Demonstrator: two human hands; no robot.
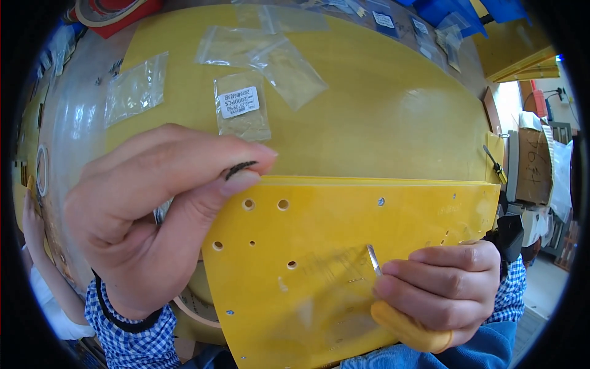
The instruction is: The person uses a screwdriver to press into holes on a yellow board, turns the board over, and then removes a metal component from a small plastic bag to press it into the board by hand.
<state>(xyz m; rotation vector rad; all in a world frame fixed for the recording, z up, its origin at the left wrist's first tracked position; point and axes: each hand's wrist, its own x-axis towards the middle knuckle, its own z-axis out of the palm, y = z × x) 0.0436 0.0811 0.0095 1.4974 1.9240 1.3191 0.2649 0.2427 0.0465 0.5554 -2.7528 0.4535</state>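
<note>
A yellow panel point(332, 227) with drilled holes and several small metal inserts stands tilted in front of me, its upper edge showing more than one layer. At its upper left corner is my left hand point(166, 197), thumb and forefinger pinched. A small dark patch shows between those fingertips; I cannot tell whether it is a held thing or a mark on the skin. Closed in front of the panel's lower right part, my right hand point(439, 289) grips a narrow shiny metal strip point(373, 259), whose other end is hidden. A yellow finger cot point(409, 329) covers its thumb.
Beyond the panel, clear plastic bags point(289, 67) and a bag with a white label point(241, 104) lie on a yellow sheet point(393, 117). Tape rolls point(110, 9) sit at the far left, blue bins point(452, 15) at the far right. Another person's hand point(32, 218) shows at the left.
</note>
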